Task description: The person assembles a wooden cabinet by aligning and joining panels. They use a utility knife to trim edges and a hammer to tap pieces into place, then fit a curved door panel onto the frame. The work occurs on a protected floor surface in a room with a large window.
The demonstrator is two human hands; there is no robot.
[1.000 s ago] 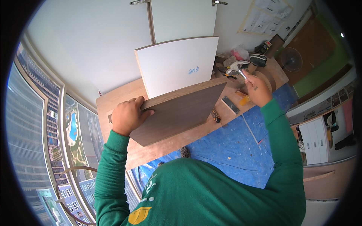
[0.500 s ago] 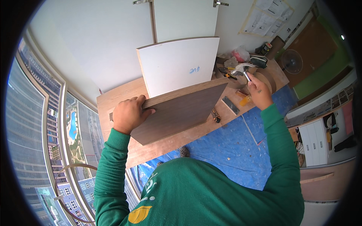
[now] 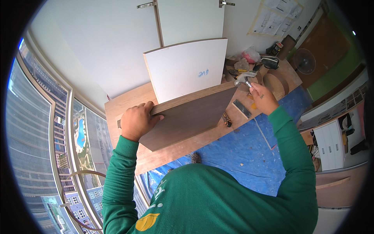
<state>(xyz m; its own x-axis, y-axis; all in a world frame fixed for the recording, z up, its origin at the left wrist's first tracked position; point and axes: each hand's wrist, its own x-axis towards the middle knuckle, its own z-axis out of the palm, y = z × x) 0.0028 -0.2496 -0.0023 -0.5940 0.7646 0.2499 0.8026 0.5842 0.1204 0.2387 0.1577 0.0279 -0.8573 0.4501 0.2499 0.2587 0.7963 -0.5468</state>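
Observation:
A dark brown wooden panel (image 3: 191,117) stands on its long edge on the wooden worktable (image 3: 146,160), tilted a little. My left hand (image 3: 136,120) is closed over the left end of its top edge, thumb on the brown face. In my right hand (image 3: 264,99) is a claw hammer (image 3: 242,79), gripped by its handle. The hammer's head is close to the right end of the panel's top edge; whether the two touch, I cannot tell. Behind the brown panel a white panel (image 3: 183,70) with a blue handwritten mark leans upright against the wall.
An orange-and-black cutter (image 3: 226,119) and a dark flat block (image 3: 242,108) lie right of the panel. Farther right are a coil of brown strip (image 3: 276,82), plastic bags (image 3: 251,56) and a fan (image 3: 304,61). Blue sheeting (image 3: 249,152) covers the floor; windows (image 3: 35,117) line the left.
My right hand has brought the hammer left and slightly down, closer to the brown panel's right end. My left hand keeps its hold on the panel. The whole view has shifted slightly.

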